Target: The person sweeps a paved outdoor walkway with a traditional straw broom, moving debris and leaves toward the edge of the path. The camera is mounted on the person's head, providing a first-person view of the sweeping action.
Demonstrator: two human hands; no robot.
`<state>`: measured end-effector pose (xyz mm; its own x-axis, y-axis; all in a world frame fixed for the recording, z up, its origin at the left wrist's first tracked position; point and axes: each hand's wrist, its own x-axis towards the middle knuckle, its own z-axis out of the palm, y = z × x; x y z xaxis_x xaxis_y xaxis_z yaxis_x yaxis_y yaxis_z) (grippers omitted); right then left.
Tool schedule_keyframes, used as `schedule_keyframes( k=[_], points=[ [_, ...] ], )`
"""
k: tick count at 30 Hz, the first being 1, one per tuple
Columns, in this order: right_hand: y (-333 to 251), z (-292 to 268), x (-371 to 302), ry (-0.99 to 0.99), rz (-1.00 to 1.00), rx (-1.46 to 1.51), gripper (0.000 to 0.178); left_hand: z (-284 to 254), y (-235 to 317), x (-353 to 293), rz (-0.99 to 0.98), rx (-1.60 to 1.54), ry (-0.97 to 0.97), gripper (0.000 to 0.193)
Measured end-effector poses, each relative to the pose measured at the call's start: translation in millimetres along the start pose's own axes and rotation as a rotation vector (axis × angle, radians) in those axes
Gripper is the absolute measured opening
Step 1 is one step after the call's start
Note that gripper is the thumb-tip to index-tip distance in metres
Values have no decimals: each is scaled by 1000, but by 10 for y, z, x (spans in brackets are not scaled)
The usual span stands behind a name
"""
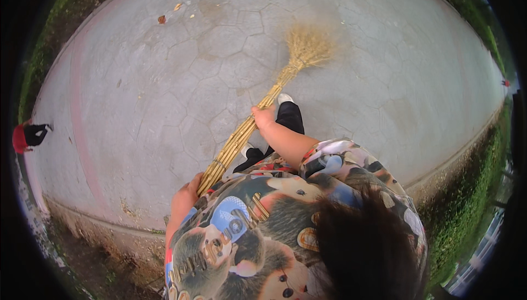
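We have the broom (273, 92) slanting across the front of our body, its bundled pale stalks running from near our left side up to the fanned bristle head (312, 42), out ahead and a little to the right. Our left grip (186, 193) is wrapped about the butt end of the stalks, low and close to the printed top (274, 212). Our right grip (263, 118) is closed round the shaft farther along, with the forearm reaching inward across the front. The bristle tips are blurred, so we cannot tell whether they press on the paving (164, 91) or skim just above it.

We judge the step in hand to be a sweeping stroke, two-handed, with the head out beyond the white shoe (285, 98). A brown leaf (161, 20) and a yellow leaf (177, 7) lie well apart from the bristles, ahead and to our left. As we see it, the next move calls for keeping both holds firm, the left grip steadying the butt while the right grip guides the head low and leftward, and a step forward if we want those leaves within reach.
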<state>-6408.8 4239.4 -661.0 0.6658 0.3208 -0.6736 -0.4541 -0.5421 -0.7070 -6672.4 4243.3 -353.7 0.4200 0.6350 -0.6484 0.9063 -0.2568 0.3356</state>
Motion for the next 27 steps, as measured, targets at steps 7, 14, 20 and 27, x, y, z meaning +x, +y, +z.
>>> schedule_keyframes(
  k=[7, 14, 20, 27],
  points=[
    [-216, -2318, 1314, 338, 281, 701, 35, -249, 2351, 1707, 524, 419, -266, 55],
    [-538, -3109, 2079, 382, 485, 968, 26, -278, 3650, 2426, 689, 557, -334, 46],
    [-1168, -1697, 2385, 183, 512, 647, 48, -941, 3009, 2406, 378, 435, -173, 54],
    [-1530, 1423, 1416, -214, 249, -206, 65, -1363, 1263, 1503, -279, 234, 40, 62]
  ],
)
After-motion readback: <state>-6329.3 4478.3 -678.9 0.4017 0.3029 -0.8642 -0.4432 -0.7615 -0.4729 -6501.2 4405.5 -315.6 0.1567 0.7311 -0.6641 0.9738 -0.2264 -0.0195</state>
